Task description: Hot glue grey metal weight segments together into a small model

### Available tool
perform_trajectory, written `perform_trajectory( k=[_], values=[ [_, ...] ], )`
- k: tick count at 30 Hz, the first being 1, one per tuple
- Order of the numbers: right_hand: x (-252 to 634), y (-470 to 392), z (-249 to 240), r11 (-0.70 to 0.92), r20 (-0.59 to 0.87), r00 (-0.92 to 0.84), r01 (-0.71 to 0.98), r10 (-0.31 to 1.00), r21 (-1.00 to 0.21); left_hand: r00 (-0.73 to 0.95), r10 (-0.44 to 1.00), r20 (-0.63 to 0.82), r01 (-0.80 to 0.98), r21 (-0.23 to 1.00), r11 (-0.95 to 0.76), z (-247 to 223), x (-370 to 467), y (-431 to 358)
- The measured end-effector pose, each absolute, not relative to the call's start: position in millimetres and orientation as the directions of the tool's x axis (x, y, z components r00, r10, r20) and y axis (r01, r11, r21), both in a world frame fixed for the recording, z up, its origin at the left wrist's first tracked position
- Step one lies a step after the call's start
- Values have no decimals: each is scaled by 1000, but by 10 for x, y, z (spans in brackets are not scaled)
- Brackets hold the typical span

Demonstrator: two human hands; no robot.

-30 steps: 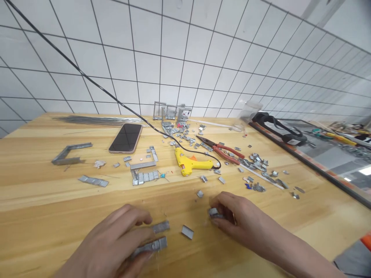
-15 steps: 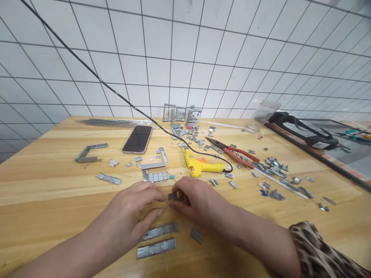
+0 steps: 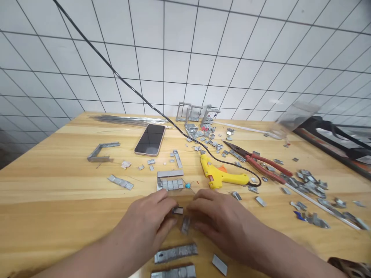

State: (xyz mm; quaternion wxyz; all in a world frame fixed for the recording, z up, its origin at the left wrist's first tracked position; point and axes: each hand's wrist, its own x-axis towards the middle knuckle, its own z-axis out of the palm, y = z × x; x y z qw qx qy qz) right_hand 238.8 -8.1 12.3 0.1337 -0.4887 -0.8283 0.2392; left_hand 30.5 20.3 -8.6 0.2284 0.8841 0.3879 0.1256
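My left hand (image 3: pixel 147 222) is closed, with thumb and fingers pinching a small grey metal piece (image 3: pixel 177 210). Facing it, my right hand (image 3: pixel 216 214) has its fingers curved and a gap between thumb and forefinger. Between the two hands, close to the right thumb, is a second small metal piece (image 3: pixel 186 224), blurred; whether the thumb touches it I cannot tell. Nearer to me lie two flat metal strips, the upper strip (image 3: pixel 176 253) and the lower strip (image 3: pixel 174 272). A single metal plate (image 3: pixel 219 265) rests below my right hand.
Beyond the hands are a yellow glue gun (image 3: pixel 223 177), red-handled pliers (image 3: pixel 261 164), a phone (image 3: pixel 150 139) and an L-shaped metal assembly (image 3: pixel 171 173). Metal scraps (image 3: pixel 311 183) are scattered at right. Small metal frames (image 3: pixel 191 112) stand at the back. A black cable (image 3: pixel 133 89) crosses the view.
The small metal piece in my right fingers has given way to one in my left fingers. My right hand has opened somewhat. The camera has turned, shifting the table's things rightward in view.
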Motion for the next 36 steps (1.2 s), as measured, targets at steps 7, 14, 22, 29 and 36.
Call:
perform_trajectory(
  k=[7,14,22,29,36],
  values=[
    [2299,-79,67,440,-7,-540,693,842,-571,655,753,71,610,538,-581,-57,202,200],
    [2288,-91,11,481,0,-580,676,815,-557,642,767,13,627,567,-534,29,140,189],
    [2294,-56,-46,469,136,-474,710,870,-525,648,760,48,595,591,-545,-8,176,183],
    [2262,-51,-66,501,154,-495,715,855,-488,647,761,60,617,544,-568,-53,195,144],
    [2264,-56,-71,506,164,-494,712,854,-486,656,752,65,627,509,-590,-65,225,130]
  ],
)
